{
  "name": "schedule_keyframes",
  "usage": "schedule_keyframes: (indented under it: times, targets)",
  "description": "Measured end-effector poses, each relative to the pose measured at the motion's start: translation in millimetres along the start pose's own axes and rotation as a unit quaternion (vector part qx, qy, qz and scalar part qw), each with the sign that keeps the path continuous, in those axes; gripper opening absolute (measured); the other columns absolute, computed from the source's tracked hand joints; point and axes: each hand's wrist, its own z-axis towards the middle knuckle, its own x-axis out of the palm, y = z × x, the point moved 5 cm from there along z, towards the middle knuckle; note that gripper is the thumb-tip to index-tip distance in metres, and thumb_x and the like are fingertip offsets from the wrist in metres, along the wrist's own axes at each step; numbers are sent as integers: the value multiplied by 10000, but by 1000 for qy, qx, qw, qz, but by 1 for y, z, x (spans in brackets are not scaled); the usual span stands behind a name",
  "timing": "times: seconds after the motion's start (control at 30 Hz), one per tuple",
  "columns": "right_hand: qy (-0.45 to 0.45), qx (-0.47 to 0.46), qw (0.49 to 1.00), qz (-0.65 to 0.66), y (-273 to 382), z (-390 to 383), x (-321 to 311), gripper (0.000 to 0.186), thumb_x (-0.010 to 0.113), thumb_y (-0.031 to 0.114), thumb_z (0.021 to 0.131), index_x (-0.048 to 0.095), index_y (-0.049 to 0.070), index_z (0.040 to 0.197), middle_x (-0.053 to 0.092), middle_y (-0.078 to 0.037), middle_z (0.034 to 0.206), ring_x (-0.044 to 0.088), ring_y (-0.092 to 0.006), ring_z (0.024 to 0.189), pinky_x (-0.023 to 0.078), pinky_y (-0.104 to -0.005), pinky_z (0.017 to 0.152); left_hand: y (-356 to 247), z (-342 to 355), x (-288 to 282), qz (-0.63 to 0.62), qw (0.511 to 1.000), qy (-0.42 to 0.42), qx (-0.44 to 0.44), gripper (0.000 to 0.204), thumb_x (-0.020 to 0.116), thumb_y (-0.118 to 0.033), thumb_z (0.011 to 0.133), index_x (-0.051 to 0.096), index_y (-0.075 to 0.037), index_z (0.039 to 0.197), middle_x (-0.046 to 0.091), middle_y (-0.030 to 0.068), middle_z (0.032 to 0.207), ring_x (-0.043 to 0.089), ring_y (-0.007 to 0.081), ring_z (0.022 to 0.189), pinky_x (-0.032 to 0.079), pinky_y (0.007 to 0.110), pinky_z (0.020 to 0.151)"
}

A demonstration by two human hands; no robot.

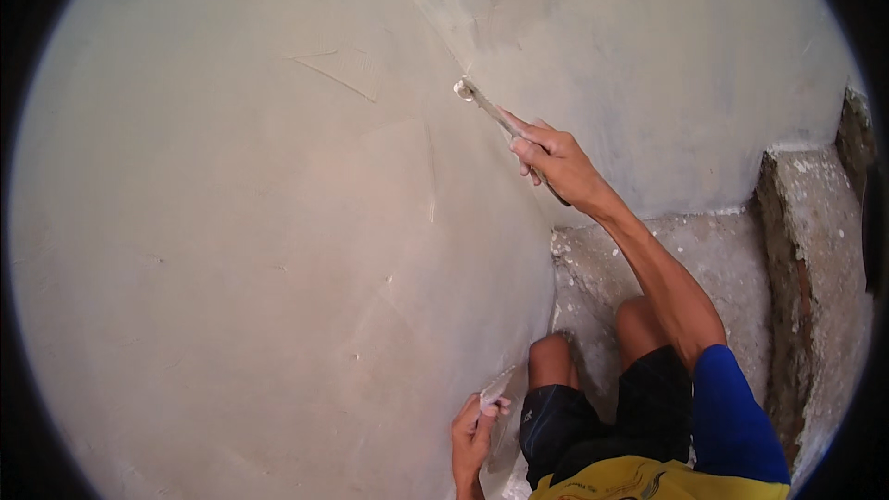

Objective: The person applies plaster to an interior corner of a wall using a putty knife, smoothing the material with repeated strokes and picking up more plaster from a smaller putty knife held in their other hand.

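A smooth, pale freshly plastered wall (259, 222) is meeting a greyer patchy wall (667, 65) at a corner, above a rough, spattered concrete floor (704, 259). The right hand (556, 159), arm outstretched, is gripping a thin putty-caked scraper (482, 104) pressed into the corner. The left hand (474, 433) is clasping a small flat putty blade (497, 387) low against the plaster.

- Wall (231, 222): plaster, matt, mostly smooth, faint trowel ridges.
- Floor (713, 259): bare concrete, rough, spattered white.
- Putty knife (482, 104): blade coated with pale filler.
- Shorts (593, 407): dark cloth, slight sheen.
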Motion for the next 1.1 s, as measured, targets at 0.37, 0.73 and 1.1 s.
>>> schedule_keyframes:
  times: [0.37, 0.73, 1.1]
  targets:
    - [-73, 8, 993, -96, -2, 19, 71, 551, 525, 245, 1003, 345, 143, 1514, 418, -57, 926, 530, -129, 712, 513, -265, 619, 76, -42, 32, -34, 987, 25, -158, 293, 527, -249, 1021, 677, 2, 1037, 687, 50, 922, 600, 115, 819, 440, 254, 737]
    - [33, 141, 989, 36, 21, -15, 3, 386, 597, 326, 955, 632, 42, 1213, 574, -70, 742, 567, -149, 529, 483, -297, 509, 75, -16, 53, 6, 981, 115, -154, 328, 516, -287, 1024, 676, -5, 1073, 669, 46, 958, 604, 117, 844, 465, 257, 730]
    - [81, 156, 984, 2, 53, 49, -1, 500, 601, 365, 948, 611, -51, 1224, 553, -31, 733, 534, -71, 497, 434, -220, 386, 124, -58, 45, -12, 979, 77, -189, 314, 527, -294, 1016, 694, -30, 1049, 669, 37, 886, 603, 116, 803, 462, 257, 730]
